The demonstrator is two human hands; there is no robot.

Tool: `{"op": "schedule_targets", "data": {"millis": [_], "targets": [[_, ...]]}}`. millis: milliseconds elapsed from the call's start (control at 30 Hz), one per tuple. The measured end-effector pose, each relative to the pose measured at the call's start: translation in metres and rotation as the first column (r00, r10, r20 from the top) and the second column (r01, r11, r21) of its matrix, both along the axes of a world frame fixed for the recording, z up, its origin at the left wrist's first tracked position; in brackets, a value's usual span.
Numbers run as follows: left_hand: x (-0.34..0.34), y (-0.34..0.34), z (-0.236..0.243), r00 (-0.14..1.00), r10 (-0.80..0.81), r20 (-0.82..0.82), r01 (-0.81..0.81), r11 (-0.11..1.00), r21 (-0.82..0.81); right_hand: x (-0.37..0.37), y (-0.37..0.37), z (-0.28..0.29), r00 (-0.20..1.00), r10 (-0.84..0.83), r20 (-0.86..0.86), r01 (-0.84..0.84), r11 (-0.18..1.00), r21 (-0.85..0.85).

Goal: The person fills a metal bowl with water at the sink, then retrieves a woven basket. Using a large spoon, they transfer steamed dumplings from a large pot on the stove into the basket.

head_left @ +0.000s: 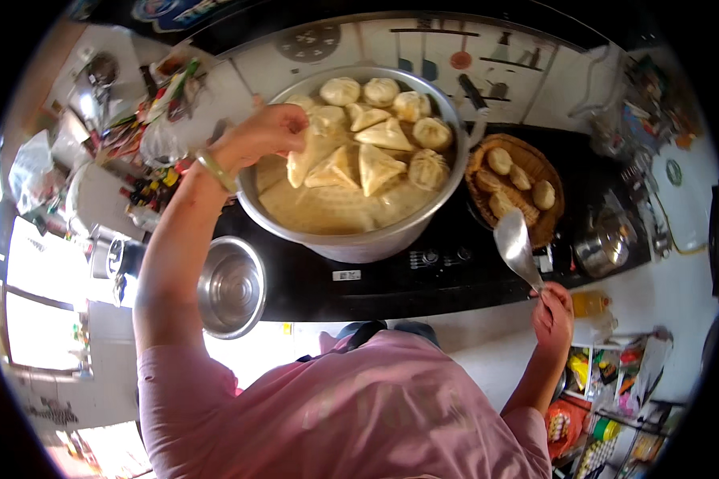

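Two hands busy, left hand (265,132) fingers pinching triangular dumpling (311,153) in pot (359,239), fingertips hidden, right hand (553,313) gripping ladle (515,243).

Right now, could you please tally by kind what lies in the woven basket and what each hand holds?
Round dough pieces in the woven basket: 4
Ladle in the right hand: 1
Folded dumpling at the left hand fingers: 1
Total: 6
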State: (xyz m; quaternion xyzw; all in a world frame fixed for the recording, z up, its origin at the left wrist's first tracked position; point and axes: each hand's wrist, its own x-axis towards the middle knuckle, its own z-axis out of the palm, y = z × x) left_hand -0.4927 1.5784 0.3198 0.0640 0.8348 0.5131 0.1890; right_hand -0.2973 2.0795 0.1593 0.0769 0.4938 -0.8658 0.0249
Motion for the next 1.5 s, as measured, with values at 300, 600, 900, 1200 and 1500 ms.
{"op": "schedule_targets", "data": {"millis": [300,600,900,1200,1500], "targets": [[-0.006,0.077,0.037,0.981,-0.178,-0.077,0.181,0.983,0.036,0.0,-0.016,-0.001,0.984,0.155,0.088,-0.153,0.988,-0.022],[-0.016,0.269,0.025,0.685,-0.538,-0.491,0.411,0.842,-0.35,0.036,0.046,-0.041,0.97,-0.108,0.217,0.114,0.993,-0.019],[-0.068,0.418,-0.138,0.724,-0.583,-0.369,0.444,0.803,-0.398,0.068,0.106,-0.058,0.944,-0.205,0.257,0.234,0.969,-0.085],[-0.093,0.457,-0.258,0.91,-0.223,-0.348,0.205,0.975,-0.089,0.099,0.143,-0.08,0.876,-0.306,0.372,0.356,0.931,-0.074],[-0.064,0.435,-0.279,0.839,-0.302,-0.452,0.199,0.945,-0.262,0.08,0.154,-0.093,0.894,-0.259,0.364,0.32,0.94,-0.117]]}}
